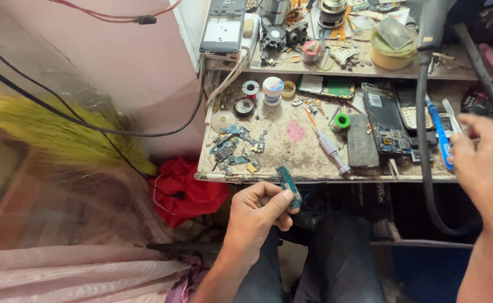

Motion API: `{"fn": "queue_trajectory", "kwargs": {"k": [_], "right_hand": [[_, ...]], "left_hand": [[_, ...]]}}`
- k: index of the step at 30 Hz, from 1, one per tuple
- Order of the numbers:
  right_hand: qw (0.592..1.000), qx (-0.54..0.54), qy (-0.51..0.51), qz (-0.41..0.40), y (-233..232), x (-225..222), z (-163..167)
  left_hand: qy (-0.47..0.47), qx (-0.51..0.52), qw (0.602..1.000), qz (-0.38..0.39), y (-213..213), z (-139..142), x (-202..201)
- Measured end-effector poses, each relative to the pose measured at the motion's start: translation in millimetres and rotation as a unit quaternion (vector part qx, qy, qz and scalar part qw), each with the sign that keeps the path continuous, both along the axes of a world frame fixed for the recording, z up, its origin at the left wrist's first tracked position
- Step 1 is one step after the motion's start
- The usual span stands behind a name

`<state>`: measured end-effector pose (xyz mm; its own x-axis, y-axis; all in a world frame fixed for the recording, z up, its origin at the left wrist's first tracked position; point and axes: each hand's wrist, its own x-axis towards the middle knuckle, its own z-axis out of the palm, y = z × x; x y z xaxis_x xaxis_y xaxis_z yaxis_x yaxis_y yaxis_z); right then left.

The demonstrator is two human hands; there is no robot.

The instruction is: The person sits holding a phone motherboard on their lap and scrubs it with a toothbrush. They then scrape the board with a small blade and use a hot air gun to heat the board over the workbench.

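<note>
In the head view we see our left hand (256, 212) held over the lap, just below the front edge of the work surface (291, 148). Its thumb and fingers are closed on a small, narrow green circuit board (288, 187), which stands tilted, its upper end rising to the surface's edge.

Our right hand (485, 163) is raised at the right side of the view, over the right end of the surface. Its fingers are partly curled and loosely spread; it is blurred, and we cannot tell whether it grips anything, though it seems to hold nothing. A blue-handled tool (438, 133) lies on the surface just left of it, next to a thick black hose (424, 163) that hangs down past the edge.

On the surface we also see an opened phone (386, 124) with its insides showing, a dark flat pad (362, 141) beside it, a screwdriver (328, 144) lying at a slant, a green roll of tape (342, 120), a small white jar (272, 91) and a heap of small circuit parts (236, 148) near the left front corner. A shelf (325, 67) above carries more clutter. A red cloth (187, 191) lies on the floor to the left of the left hand.
</note>
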<state>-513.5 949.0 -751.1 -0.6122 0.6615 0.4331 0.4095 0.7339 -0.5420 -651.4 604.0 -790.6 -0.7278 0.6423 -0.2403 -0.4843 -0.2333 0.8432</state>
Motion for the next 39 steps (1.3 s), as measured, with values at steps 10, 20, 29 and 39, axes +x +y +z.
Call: {"fn": "queue_trajectory", "kwargs": {"k": [10,20,29,39], "right_hand": [[0.996,0.080,-0.034,0.031,10.7,-30.4,2.4],[0.937,-0.290,-0.053,0.187,-166.1,15.9,-2.0],[0.865,-0.420,0.126,0.246,-217.6,19.6,-52.7],[0.940,-0.246,0.073,0.226,-230.4,14.9,-29.8]], "left_hand": [[-0.042,0.008,0.998,0.042,-4.5,-4.9,7.4],[-0.064,0.045,0.991,0.108,2.2,-19.4,58.7],[-0.032,0.116,0.991,0.066,-9.4,-39.1,79.4],[0.019,0.094,0.993,0.071,-27.9,-56.3,76.3]]}}
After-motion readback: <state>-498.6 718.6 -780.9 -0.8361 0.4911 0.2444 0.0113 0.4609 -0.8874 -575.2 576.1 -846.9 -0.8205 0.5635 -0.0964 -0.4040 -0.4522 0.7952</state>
